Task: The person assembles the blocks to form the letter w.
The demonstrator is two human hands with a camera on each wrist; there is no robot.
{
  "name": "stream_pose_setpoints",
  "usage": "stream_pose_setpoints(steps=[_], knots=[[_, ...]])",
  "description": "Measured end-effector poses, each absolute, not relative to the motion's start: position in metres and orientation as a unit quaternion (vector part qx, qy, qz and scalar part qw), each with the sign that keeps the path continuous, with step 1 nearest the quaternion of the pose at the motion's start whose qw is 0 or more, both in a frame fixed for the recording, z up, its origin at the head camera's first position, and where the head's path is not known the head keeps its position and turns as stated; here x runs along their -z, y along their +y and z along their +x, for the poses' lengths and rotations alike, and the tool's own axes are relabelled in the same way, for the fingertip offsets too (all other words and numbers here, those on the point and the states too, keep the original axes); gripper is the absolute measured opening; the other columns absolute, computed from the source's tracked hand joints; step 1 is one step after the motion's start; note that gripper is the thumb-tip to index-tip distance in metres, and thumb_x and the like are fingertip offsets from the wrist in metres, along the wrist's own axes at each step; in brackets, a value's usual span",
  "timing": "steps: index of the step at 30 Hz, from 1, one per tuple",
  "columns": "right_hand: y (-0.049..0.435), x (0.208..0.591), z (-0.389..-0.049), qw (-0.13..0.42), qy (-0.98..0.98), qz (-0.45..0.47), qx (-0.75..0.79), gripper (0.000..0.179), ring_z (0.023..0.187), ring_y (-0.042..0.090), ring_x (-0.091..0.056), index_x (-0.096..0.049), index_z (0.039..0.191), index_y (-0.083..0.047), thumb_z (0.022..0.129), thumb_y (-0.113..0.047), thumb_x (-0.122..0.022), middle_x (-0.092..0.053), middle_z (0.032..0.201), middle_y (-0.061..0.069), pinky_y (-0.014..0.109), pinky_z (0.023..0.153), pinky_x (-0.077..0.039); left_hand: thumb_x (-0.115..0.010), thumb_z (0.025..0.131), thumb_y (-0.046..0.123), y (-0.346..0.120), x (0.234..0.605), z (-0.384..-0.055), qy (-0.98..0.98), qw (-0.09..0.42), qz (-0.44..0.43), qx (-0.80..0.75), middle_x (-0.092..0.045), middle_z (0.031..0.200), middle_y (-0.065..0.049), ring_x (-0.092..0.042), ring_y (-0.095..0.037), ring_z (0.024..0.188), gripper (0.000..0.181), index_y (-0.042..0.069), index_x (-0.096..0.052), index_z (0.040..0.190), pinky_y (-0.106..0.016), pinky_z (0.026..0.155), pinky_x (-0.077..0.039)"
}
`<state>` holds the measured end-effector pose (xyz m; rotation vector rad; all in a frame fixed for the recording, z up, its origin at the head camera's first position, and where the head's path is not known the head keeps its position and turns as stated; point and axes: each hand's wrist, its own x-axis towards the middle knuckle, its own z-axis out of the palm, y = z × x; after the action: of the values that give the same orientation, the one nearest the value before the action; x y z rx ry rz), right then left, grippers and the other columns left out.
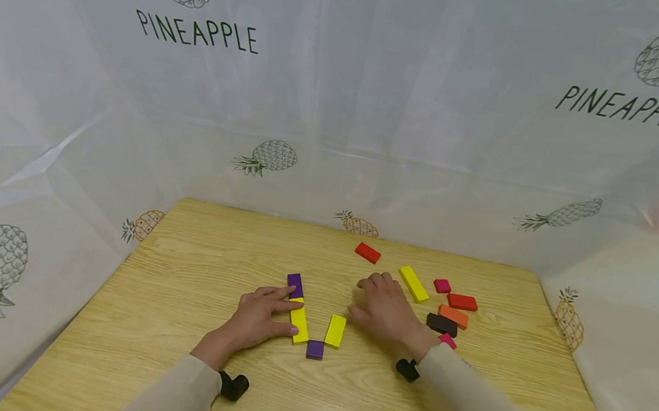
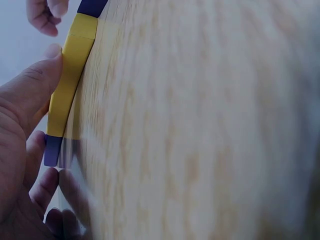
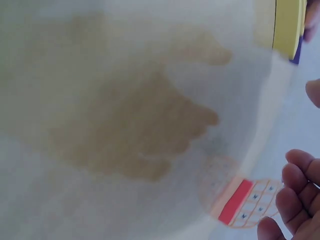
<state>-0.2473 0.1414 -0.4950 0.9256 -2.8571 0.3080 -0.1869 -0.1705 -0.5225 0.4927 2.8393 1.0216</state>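
My left hand (image 1: 256, 316) lies along a yellow block (image 1: 302, 324), its thumb and a finger touching it. Another of its fingertips reaches a purple block (image 1: 295, 284) that meets the yellow one's far end. In the left wrist view, the thumb presses on the yellow block (image 2: 72, 75). A small purple block (image 1: 315, 350) sits at the near end, between that yellow block and a shorter yellow block (image 1: 335, 332). To the right of these, my right hand (image 1: 389, 308) hovers over the table with loosely bent fingers and nothing in them.
A red block (image 1: 368, 253) lies toward the back. Right of my right hand are a long yellow block (image 1: 414, 284), small pink blocks (image 1: 442, 285), another red block (image 1: 462, 302), an orange block (image 1: 454, 317) and a black block (image 1: 441, 325). A pineapple-printed sheet (image 1: 342, 98) surrounds the wooden table (image 1: 176, 269).
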Motion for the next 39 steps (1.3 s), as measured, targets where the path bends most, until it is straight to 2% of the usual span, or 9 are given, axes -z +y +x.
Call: stream_pose_setpoints(steps=[5,9,16,27,39], knots=[[0.147,0.495,-0.272,0.095,-0.949,0.289,-0.088,0.050,0.103,0.032,-0.053,-0.067,0.127,0.000,0.098,-0.040,-0.073,-0.064,0.117,0.015,0.048,0.092,-0.050,-0.080,0.093,0.043,-0.172,0.523,-0.187,0.927,0.040,0.166,-0.334,-0.047,0.165,-0.002,-0.039,-0.038,0.151,0.052,0.026,-0.071,0.141,-0.064,0.112,-0.026],[0.149,0.491,-0.291,0.101,-0.954,0.271,-0.084,0.046,0.102,0.034,-0.052,-0.066,0.124,0.002,0.100,-0.036,-0.071,-0.063,0.116,0.017,0.050,0.090,-0.050,-0.080,0.093,0.044,-0.172,0.524,-0.187,0.928,0.041,0.166,-0.332,-0.047,0.165,-0.001,-0.039,-0.037,0.151,0.052,0.027,-0.071,0.141,-0.064,0.112,-0.026],[0.152,0.492,-0.322,0.117,-0.960,0.247,-0.062,0.033,0.091,0.033,-0.048,-0.065,0.111,0.003,0.101,-0.029,-0.065,-0.061,0.104,0.017,0.047,0.079,-0.046,-0.080,0.093,0.044,-0.171,0.524,-0.186,0.927,0.042,0.164,-0.334,-0.048,0.165,-0.001,-0.038,-0.036,0.151,0.051,0.027,-0.071,0.141,-0.064,0.113,-0.025],[0.153,0.499,-0.347,0.093,-0.972,0.213,-0.035,0.040,0.097,0.035,-0.050,-0.064,0.117,0.003,0.102,-0.033,-0.066,-0.062,0.109,0.019,0.050,0.085,-0.048,-0.080,0.093,0.045,-0.169,0.526,-0.187,0.925,0.041,0.170,-0.337,-0.048,0.164,-0.001,-0.038,-0.036,0.151,0.052,0.028,-0.071,0.141,-0.066,0.114,-0.023],[0.147,0.503,-0.353,0.063,-0.978,0.199,-0.023,0.034,0.095,0.035,-0.048,-0.061,0.106,0.000,0.103,-0.034,-0.061,-0.059,0.103,0.017,0.049,0.084,-0.046,-0.079,0.093,0.047,-0.171,0.527,-0.188,0.927,0.043,0.166,-0.333,-0.047,0.165,0.000,-0.038,-0.035,0.151,0.053,0.029,-0.070,0.141,-0.066,0.114,-0.023]])
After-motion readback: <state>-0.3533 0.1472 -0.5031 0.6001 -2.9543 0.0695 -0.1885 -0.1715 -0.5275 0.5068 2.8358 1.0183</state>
